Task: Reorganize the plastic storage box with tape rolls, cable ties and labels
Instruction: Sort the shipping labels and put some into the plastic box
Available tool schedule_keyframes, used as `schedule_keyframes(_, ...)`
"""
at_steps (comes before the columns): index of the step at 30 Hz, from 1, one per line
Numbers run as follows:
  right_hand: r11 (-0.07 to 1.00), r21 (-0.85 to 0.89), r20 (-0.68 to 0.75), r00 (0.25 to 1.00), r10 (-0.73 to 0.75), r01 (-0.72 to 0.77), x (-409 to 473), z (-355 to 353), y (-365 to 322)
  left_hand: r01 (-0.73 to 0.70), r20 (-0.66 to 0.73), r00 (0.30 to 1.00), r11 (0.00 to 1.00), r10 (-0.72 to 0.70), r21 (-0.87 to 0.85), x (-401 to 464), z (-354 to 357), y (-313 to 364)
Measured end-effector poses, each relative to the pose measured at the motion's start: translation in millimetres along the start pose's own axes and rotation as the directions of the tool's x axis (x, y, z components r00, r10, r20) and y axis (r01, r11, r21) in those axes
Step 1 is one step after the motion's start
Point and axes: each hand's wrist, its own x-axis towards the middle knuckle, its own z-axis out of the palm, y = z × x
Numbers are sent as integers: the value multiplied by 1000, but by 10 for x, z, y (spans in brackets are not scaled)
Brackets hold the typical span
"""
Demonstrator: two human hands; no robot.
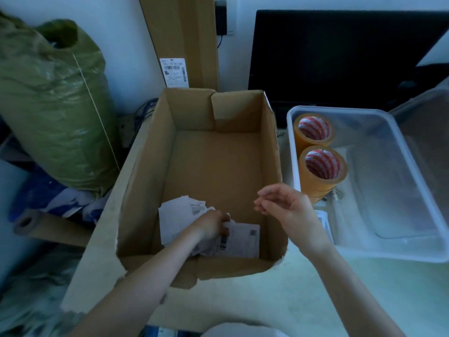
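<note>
An open cardboard box [145,181] stands in the middle of the table with a pile of white labels [243,242] at its near end. My left hand [212,226] reaches down into the box and grips some of the labels. My right hand [284,205] hovers above the box's right wall, fingers loosely curled, holding nothing. To the right lies the clear plastic storage box [398,249]. Two yellowish tape rolls [322,171] stand on end along its left side. A small white item [324,221] and a metal part [336,194] lie near them; I cannot make out cable ties.
A black monitor [340,57] stands behind the plastic box, whose clear lid [422,122] leans at the right. A tall cardboard carton [179,40] leans on the wall. A green sack [48,105] and a cardboard tube [48,227] sit at the left, beyond the table edge.
</note>
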Motion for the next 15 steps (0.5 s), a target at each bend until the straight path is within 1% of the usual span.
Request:
schedule_keyframes(3,997,-70,-1,1000,11,-11,0,6,4,-13,-110,994,989,-3,-148,-132,-198,-2)
schedule_keyframes(6,990,-139,-15,999,29,-31,-5,26,-7,-33,-212,977,954,-32,-298,-334,-399,-29)
schedule_keyframes(9,984,-174,-17,999,42,-44,-3,82,-41,-88,-319,945,885,-71,-458,-590,-560,-8)
schedule_keyframes(11,984,-170,-5,999,50,-50,-2,115,-65,-125,-358,928,824,-99,-552,-760,-635,45)
schedule_keyframes(13,988,-144,26,997,66,-62,-3,138,-76,-168,-380,921,793,-85,-585,-905,-683,113)
schedule_keyframes(15,991,-110,62,994,88,-81,-13,156,-89,-195,-390,920,813,-43,-549,-1005,-717,194)
